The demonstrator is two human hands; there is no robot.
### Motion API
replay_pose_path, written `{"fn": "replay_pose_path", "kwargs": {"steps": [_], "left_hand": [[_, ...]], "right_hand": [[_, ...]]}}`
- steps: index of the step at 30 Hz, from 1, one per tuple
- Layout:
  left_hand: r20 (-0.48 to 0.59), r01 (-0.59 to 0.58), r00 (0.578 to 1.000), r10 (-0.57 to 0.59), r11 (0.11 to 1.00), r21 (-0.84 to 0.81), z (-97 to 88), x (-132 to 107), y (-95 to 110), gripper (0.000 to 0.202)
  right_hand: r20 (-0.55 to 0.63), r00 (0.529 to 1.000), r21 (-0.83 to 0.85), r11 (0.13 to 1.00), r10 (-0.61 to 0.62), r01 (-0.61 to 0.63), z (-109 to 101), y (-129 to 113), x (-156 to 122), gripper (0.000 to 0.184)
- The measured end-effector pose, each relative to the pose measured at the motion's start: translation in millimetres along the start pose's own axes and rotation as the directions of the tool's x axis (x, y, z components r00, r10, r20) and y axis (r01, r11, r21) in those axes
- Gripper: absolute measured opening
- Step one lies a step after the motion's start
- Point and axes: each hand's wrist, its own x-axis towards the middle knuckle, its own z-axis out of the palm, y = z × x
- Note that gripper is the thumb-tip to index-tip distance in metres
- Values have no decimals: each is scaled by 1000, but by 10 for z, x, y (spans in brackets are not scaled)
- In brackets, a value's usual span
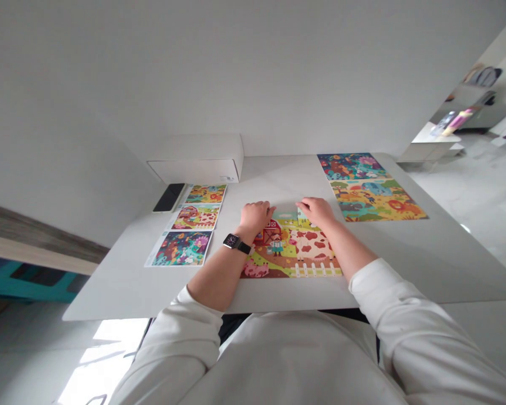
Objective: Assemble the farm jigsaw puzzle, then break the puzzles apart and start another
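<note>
A farm jigsaw puzzle (284,259) lies on the table in front of me, showing a red barn, a spotted cow, a pig and a white fence. Over its upper left corner rests my left hand (255,215), with fingers curled; what they grip, if anything, is hidden. My right hand (317,211) is closed in a pinch at the upper edge. Beneath its fingertips is a pale green puzzle piece (301,216), and its fit against the neighbouring pieces cannot be made out.
Two assembled puzzles, an undersea one (352,166) and a safari one (377,200), lie at the right. On the left are three picture cards (195,216), a phone (169,198) and a white box (196,169) against the wall. The white table (152,292) has a near edge by my body.
</note>
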Motion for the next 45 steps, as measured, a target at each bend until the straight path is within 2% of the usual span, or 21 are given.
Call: {"fn": "replay_pose_path", "kwargs": {"steps": [5,11,17,22,26,31,33,35,37,40,42,45], "left_hand": [[-28,-12,1000,12,1000,-23,-48,-7,-5,44],[-150,-17,989,8,998,-59,-187,-12,-32,44],[-271,-48,962,28,997,-66,-497,-45,-47,43],[-356,-83,934,38,990,-112,-783,-67,-47,43],[-423,-99,906,26,984,-151,-1019,-88,-29,44],[-442,-106,897,26,982,-157,-1321,-128,39,43],[-442,-100,897,16,981,-168,-1379,-93,48,42],[-417,-94,909,7,978,-188,-1343,4,21,41],[-353,-95,936,14,972,-213,-1200,147,-41,41],[-186,-133,979,86,958,-253,-851,340,-162,35],[-119,-162,984,135,955,-250,-606,385,-220,29],[-49,-239,971,234,941,-241,-317,305,-240,27]], "right_hand": [[-81,996,72,997,-34,40,-20,25,-6,41],[-204,976,108,988,-83,107,-106,49,-8,41],[-356,924,147,968,-142,206,-326,42,3,43],[-412,892,149,952,-186,267,-577,-42,32,42],[-432,873,127,943,-226,307,-790,-121,77,43],[-425,861,99,931,-280,352,-1088,-159,121,45],[-415,863,92,930,-288,355,-1174,-167,151,45],[-391,875,90,934,-286,346,-1210,-176,207,46],[-348,896,94,940,-277,328,-1196,-182,290,47],[-278,928,103,953,-246,284,-1143,-161,427,49],[-260,941,118,960,-218,255,-1122,-120,495,50],[-276,945,169,959,-175,227,-1098,-49,536,53]]}}
